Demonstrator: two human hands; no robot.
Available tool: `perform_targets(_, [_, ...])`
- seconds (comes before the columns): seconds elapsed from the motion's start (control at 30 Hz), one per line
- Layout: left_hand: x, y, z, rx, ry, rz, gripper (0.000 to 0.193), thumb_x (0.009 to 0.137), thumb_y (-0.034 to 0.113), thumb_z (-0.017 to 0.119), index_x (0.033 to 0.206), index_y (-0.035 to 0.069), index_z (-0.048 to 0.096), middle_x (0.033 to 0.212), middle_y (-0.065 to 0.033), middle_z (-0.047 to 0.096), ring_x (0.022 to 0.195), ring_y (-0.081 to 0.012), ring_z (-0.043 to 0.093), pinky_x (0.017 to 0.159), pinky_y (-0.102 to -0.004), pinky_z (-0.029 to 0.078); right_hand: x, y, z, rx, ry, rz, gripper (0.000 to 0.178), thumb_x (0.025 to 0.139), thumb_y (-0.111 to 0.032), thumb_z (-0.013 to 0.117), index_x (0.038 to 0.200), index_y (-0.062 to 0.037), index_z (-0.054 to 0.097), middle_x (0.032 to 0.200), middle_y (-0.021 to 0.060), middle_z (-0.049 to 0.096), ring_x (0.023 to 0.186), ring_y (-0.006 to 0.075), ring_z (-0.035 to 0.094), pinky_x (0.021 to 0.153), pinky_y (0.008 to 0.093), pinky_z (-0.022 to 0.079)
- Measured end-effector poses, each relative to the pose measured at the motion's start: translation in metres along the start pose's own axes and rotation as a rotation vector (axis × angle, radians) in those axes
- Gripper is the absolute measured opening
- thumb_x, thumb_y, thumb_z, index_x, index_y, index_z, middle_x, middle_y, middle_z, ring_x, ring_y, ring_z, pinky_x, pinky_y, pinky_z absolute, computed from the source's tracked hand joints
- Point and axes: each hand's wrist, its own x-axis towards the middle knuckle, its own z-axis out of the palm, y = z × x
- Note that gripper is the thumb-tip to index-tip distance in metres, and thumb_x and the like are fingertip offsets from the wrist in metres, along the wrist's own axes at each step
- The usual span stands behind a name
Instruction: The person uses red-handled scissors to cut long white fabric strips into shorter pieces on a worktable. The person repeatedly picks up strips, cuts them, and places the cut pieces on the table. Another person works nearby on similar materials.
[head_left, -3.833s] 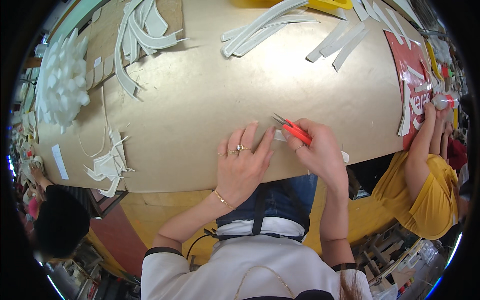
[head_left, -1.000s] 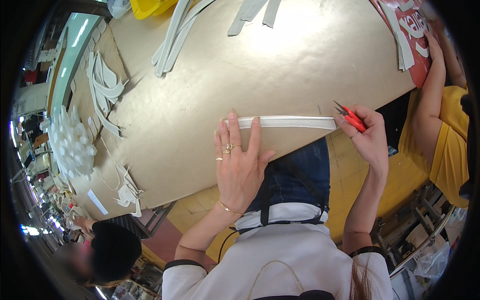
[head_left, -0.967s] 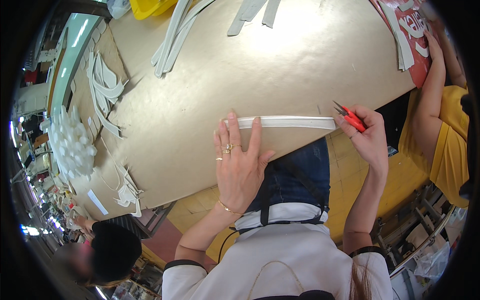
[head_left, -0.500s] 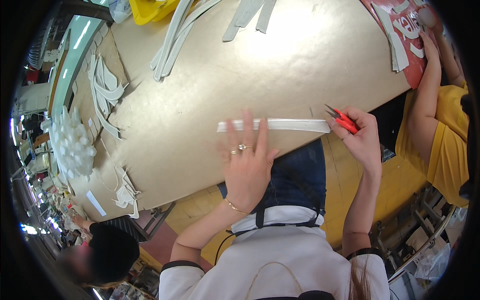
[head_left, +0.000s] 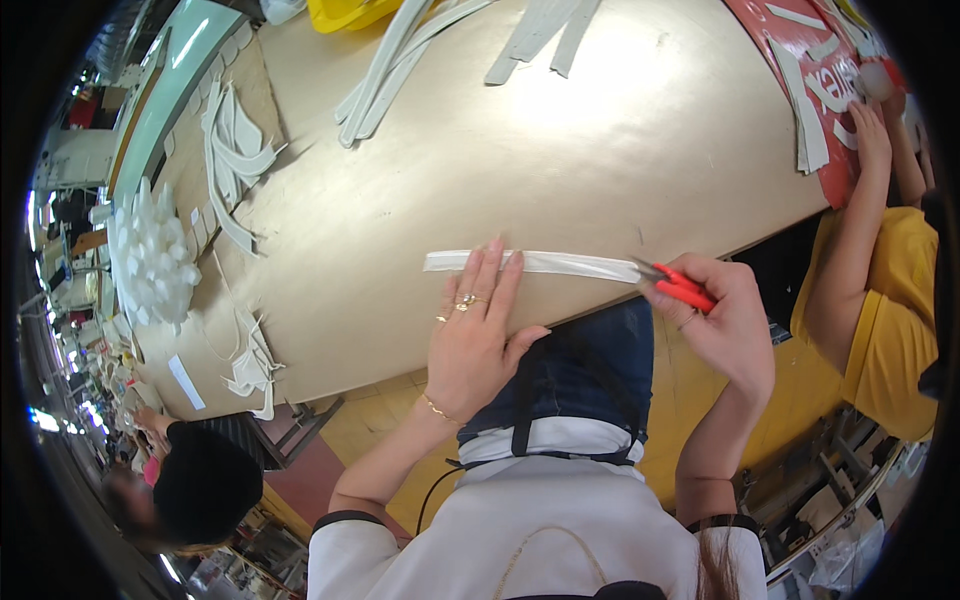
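A narrow white fabric strip lies along the near edge of the tan-covered table. Flat across its left part rests my left hand, fingers stretched out and thumb spread to the right. My right hand is closed around red-handled thread snips. Their dark blades point left, apart at the tips, by the right end of the strip. Whether my right fingers also touch that end, I cannot tell.
Several pale strips and grey strips lie at the back, near a yellow bin. White pieces are heaped at the left. A co-worker in yellow handles pieces at a red surface; another person sits lower left.
My left hand has settled flat on the strip, a little left and lower. The snips have come down to the strip's right end, blades now pointing left. The view has shifted slightly.
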Motion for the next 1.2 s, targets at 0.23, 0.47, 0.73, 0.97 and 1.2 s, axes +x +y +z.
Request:
perform_targets(0.23, [-0.019, -0.008, -0.008, 0.037, 0.012, -0.112, 0.087, 0.090, 0.051, 0.061, 0.153, 0.000, 0.029, 0.160, -0.0236, 0.022, 0.147, -0.0462, 0.021, 0.115, -0.0612, 0.020, 0.025, -0.027, 0.037, -0.241, -0.075, -0.114, 0.030, 0.083, -0.026, 0.078, 0.081, 0.0016, 0.067, 0.054, 0.0108, 0.046, 0.049, 0.0211, 0.042, 0.052, 0.0322, 0.037])
perform_targets(0.47, [-0.010, -0.001, 0.010, -0.034, 0.103, -0.051, 0.082, 0.091, 0.051, 0.059, 0.149, -0.002, 0.036, 0.157, -0.0232, 0.029, 0.146, -0.0392, 0.028, 0.115, -0.0521, 0.026, 0.046, -0.041, 0.052, -0.283, -0.055, 0.007, 0.041, 0.085, -0.037, 0.076, 0.079, 0.0021, 0.067, 0.056, 0.0146, 0.050, 0.052, 0.0282, 0.049, 0.053, 0.0370, 0.040])
perform_targets(0.73, [-0.010, 0.000, 0.016, -0.038, 0.138, -0.041, 0.068, 0.093, 0.054, 0.054, 0.146, 0.013, 0.047, 0.156, -0.0254, 0.031, 0.144, -0.0420, 0.030, 0.115, -0.0528, 0.026, 0.046, -0.052, 0.061, -0.316, 0.089, -0.052, 0.024, 0.083, -0.021, 0.074, 0.077, 0.0010, 0.066, 0.056, 0.0137, 0.051, 0.050, 0.0262, 0.045, 0.052, 0.0356, 0.039])
perform_targets(0.97, [-0.010, 0.004, 0.018, -0.034, 0.132, -0.082, 0.067, 0.095, 0.057, 0.050, 0.146, 0.013, 0.048, 0.156, -0.0263, 0.030, 0.144, -0.0441, 0.029, 0.115, -0.0539, 0.026, 0.027, -0.036, 0.045, -0.174, 0.079, 0.065, 0.021, 0.081, -0.020, 0.076, 0.084, 0.0002, 0.070, 0.058, 0.0083, 0.051, 0.053, 0.0155, 0.044, 0.053, 0.0291, 0.038])
perform_targets(1.2, [-0.010, 0.004, 0.021, -0.093, 0.181, -0.081, 0.072, 0.094, 0.052, 0.057, 0.146, 0.005, 0.042, 0.157, -0.0261, 0.029, 0.145, -0.0443, 0.028, 0.116, -0.0544, 0.024, 0.025, -0.010, 0.030, -0.168, 0.041, 0.106, 0.030, 0.080, -0.029, 0.080, 0.090, -0.0012, 0.072, 0.060, 0.0075, 0.055, 0.054, 0.0146, 0.048, 0.055, 0.0291, 0.041])
